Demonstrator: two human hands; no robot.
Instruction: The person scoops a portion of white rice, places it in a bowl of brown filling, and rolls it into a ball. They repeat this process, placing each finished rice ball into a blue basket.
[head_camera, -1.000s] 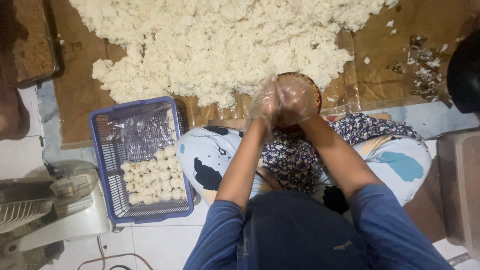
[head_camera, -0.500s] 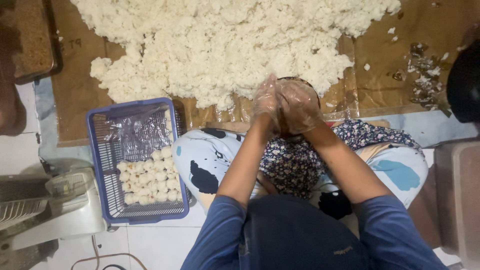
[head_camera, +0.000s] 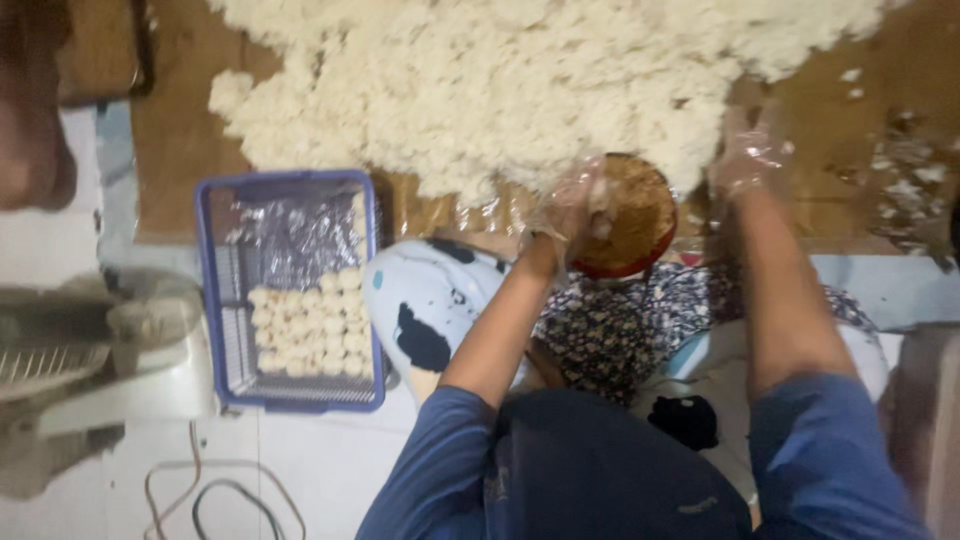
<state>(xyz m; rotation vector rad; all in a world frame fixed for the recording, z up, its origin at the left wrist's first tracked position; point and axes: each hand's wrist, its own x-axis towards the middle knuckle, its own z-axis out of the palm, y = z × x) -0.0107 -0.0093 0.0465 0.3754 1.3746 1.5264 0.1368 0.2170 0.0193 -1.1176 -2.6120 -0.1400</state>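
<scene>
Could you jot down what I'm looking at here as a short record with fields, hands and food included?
Left hand: in a clear plastic glove, over the rim of the red bowl.
Right hand: gloved, reaching into the white rice heap.
Bowl contents: brown crumbly filling.
Blue basket: beside the left arm, plastic-lined, holding rows of pale balls.
Surface: brown paper under the heap.

No packages, labels, signs or screens anywhere in view.

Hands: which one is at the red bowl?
The left hand, over the red bowl of brown filling. The right hand is apart, at the white pile's edge.
</scene>
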